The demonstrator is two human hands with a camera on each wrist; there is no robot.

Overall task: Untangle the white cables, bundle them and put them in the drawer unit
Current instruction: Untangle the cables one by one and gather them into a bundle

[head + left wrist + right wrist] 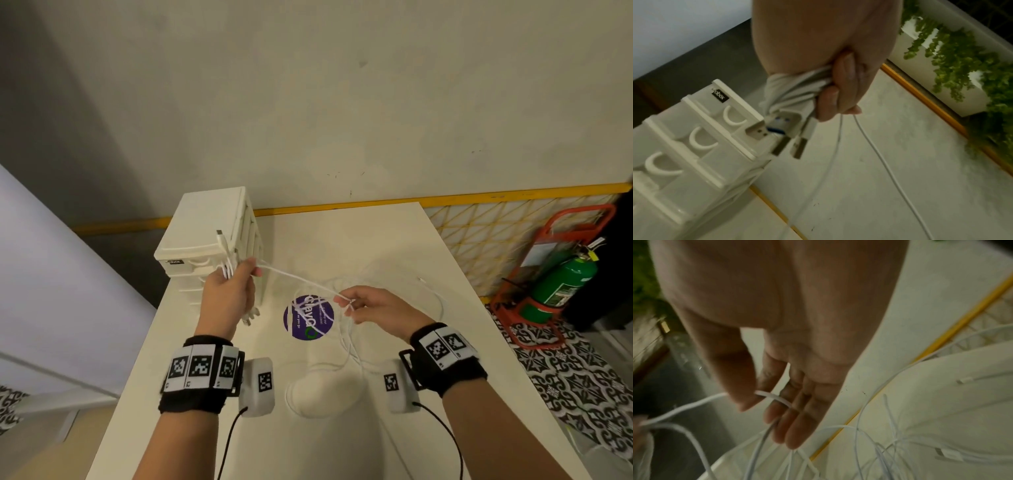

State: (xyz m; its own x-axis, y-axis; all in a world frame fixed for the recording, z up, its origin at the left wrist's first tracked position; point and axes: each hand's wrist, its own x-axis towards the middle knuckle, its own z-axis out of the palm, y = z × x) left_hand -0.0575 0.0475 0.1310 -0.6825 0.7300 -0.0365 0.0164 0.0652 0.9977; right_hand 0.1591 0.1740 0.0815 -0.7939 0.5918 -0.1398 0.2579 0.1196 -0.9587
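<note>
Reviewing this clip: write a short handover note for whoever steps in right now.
Left hand: grips a bunch of cable ends with USB plugs, beside the drawer unit.
Right hand: pinches one cable stretched between both hands.
Loose cables still lie tangled on the table.
Done: plug ends gathered.
Left: finish untangling, bundle, open a drawer (all look closed) and stow.

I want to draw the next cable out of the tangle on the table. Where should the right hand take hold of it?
Best on the taut white strand running from the left hand to the right hand, pinched from above near the fist. It hangs clear of the loose loops on the table, so the grip can likely slide along it.
</note>
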